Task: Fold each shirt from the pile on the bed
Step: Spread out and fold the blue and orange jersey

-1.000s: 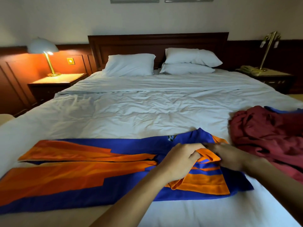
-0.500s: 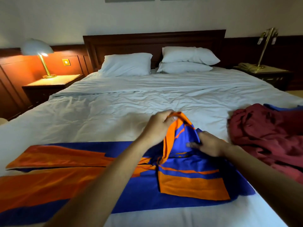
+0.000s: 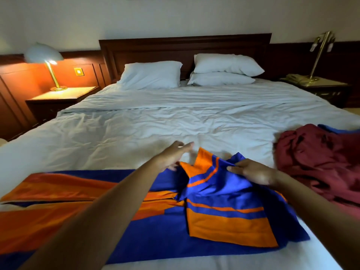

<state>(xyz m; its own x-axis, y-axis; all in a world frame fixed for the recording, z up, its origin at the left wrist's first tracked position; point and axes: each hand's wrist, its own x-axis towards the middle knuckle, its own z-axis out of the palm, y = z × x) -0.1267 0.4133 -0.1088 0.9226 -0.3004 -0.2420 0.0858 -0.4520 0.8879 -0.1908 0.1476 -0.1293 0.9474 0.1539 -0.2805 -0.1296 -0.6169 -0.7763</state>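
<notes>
At the shoulder fold, the right grip [image 3: 251, 172] pinches the blue-and-orange shirt [image 3: 214, 217]. The left grip [image 3: 171, 156] is straight-fingered and holding nothing, just beside the raised sleeve [image 3: 202, 162]. I'd lay that sleeve flat and square before creasing. Count: one shirt spread on the bed [image 3: 175, 123] beneath both, two garments in the pile [image 3: 319, 160] right of the right grip, and three pillows [image 3: 152, 75] beyond.

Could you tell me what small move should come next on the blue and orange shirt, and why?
Probably the right hand should draw the sleeve it pinches down flat onto the shirt. The sleeve stands bunched above the bed, while the left hand is open beside its orange tip, free to smooth it.
</notes>
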